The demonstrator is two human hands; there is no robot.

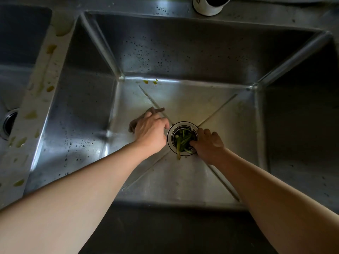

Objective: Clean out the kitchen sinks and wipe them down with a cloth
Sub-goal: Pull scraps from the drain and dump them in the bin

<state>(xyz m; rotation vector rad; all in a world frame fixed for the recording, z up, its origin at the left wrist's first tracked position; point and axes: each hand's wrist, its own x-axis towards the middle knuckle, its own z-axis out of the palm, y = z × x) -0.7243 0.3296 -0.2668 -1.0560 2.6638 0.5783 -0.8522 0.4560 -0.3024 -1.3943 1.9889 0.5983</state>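
In the sink (183, 99), left hand (149, 133) holds a brown cloth (145, 115) on the floor; right hand (208, 143) grip pinches green scraps (182, 142) in the drain strainer (182, 139), centre. Scraps prob. limp, slippery: gather from underneath.

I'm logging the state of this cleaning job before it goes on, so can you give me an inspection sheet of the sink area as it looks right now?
Surface: steel sink, basin floor wet-looking, droplets on the walls.
Job's things: brown cloth on the basin floor left of the drain; drain strainer full of green vegetable scraps, one strand trailing over its rim.
Clutter: yellowish food spots at the far floor edge; more smears on the divider.
Grippers: left hand rests on the cloth; right hand at the strainer, fingertips reaching into it.
Cables: nothing seen.
Surroundings: second basin at left; faucet base behind.
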